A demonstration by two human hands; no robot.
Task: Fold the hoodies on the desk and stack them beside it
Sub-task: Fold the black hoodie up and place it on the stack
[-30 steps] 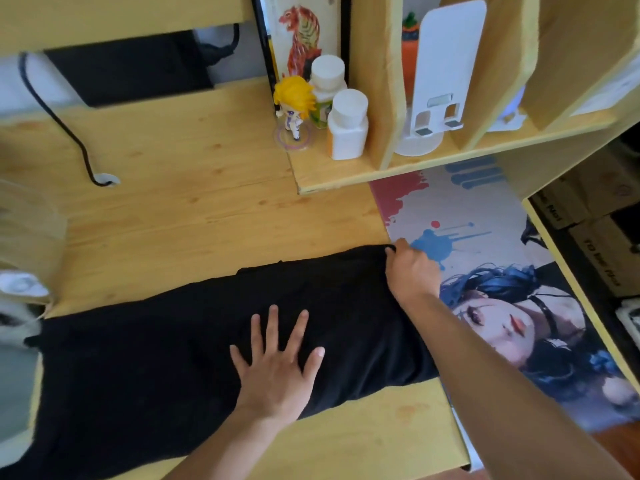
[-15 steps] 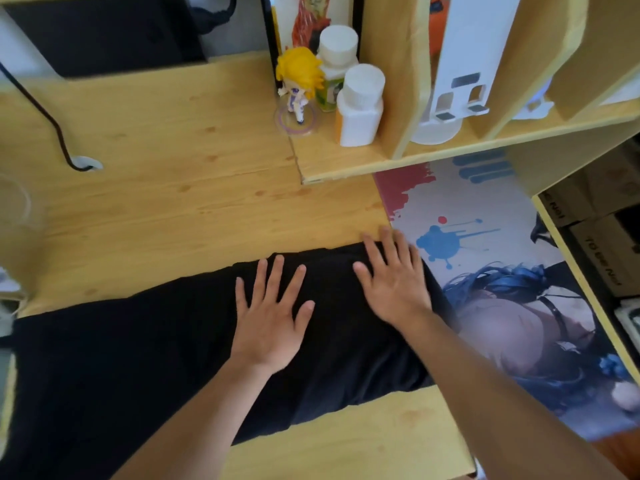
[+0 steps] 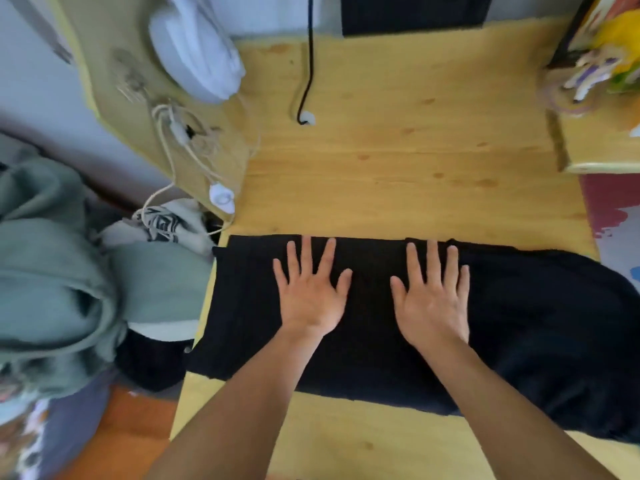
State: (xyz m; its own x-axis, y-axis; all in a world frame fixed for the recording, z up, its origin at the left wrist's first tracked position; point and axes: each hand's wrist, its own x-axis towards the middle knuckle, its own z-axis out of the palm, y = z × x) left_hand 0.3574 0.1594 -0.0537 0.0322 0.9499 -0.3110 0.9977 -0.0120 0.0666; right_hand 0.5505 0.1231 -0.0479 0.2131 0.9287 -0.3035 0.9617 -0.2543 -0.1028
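Observation:
A black hoodie (image 3: 530,327) lies folded into a long strip across the wooden desk (image 3: 398,161), from its left edge to the right side. My left hand (image 3: 310,292) lies flat on the hoodie with fingers spread, left of the middle. My right hand (image 3: 433,296) presses flat on it a short way to the right, fingers straight. Both palms are down and hold nothing. A heap of grey-green hoodie cloth (image 3: 59,271) sits beside the desk at the left.
A black cable (image 3: 306,74) runs down to a hole at the desk's back. A white fan (image 3: 197,50) and white cords (image 3: 183,147) sit at the back left. A small figurine (image 3: 588,71) stands on the shelf at right. A printed mat (image 3: 616,216) covers the right side.
The view has swung left, showing the desk's left edge and the cloth heap. Both hands have slid left along the black hoodie and stay flat on it.

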